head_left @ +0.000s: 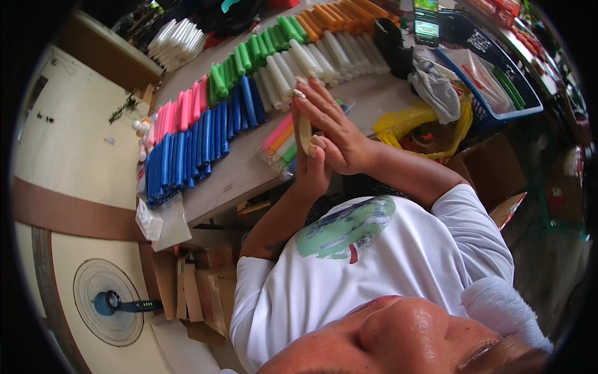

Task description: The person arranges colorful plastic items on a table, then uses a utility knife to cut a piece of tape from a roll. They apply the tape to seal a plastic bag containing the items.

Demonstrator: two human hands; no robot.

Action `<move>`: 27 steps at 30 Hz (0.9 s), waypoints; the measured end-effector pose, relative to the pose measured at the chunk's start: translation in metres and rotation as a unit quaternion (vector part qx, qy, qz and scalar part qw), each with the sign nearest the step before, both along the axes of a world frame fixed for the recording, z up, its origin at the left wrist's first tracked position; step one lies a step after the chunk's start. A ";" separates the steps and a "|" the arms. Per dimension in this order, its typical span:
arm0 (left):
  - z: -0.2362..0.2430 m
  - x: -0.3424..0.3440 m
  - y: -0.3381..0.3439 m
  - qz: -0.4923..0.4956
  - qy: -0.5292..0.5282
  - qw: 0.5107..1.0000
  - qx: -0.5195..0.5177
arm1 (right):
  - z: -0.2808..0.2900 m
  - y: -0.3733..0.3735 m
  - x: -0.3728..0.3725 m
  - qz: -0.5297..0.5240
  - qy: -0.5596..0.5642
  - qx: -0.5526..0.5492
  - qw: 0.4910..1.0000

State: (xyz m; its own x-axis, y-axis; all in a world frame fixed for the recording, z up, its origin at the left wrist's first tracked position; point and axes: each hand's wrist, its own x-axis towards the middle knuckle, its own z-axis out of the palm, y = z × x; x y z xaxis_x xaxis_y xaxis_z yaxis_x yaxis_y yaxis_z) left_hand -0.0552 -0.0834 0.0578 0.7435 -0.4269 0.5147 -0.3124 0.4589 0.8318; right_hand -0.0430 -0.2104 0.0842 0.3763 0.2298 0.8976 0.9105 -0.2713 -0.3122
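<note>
My left hand (309, 168) and my right hand (337, 137) are pressed together with a long, cream-coloured piece (304, 131) between them. My right hand's fingers lie straight and close together, angled up; the left hand's fingers are mostly hidden behind them. Just beyond my hands is a clear bag of mixed-colour candles (277, 140) on the table (224, 179). Behind that, rows of blue (180, 156), pink (182, 106), green (246, 53), white (308, 57) and orange (330, 19) candles lie along the tabletop.
To the right are a yellow plastic bag (392, 124), grey cloth (434, 87), black holder (389, 47), upright phone (427, 22) and blue crate (511, 75). A white bundle (175, 43) is at the back left. Cardboard boxes (205, 287) and a fan (112, 302) are lower left.
</note>
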 end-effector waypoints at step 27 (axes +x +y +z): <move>-0.018 0.047 -0.009 -0.173 0.302 0.935 -0.065 | -0.073 -0.174 0.030 -0.406 0.088 -0.194 0.889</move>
